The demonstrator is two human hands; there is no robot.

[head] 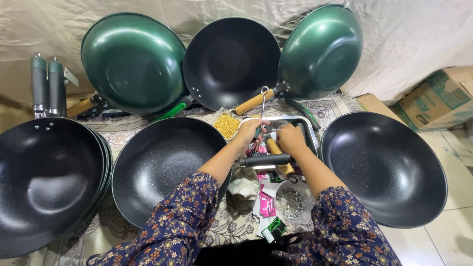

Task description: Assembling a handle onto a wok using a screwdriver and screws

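Observation:
My left hand (250, 131) is closed around a thin metal tool with a loop at its top (264, 97), held upright over a metal tray (306, 129). Beside it, my right hand (290, 138) grips a wooden pan handle (274, 146) lying in the same tray. A dark grey pan handle (263, 160) lies across the tray's near edge, just below both hands. Both forearms wear dark floral sleeves.
Black woks lie at left (47, 177), centre (162, 162) and right (387, 167). Two green woks (133, 61) (322, 49) and a black one (230, 61) lean on the cloth-draped wall. A bag of yellow bits (227, 125), a bowl of small metal parts (292, 202), packets and a cardboard box (436, 98) are nearby.

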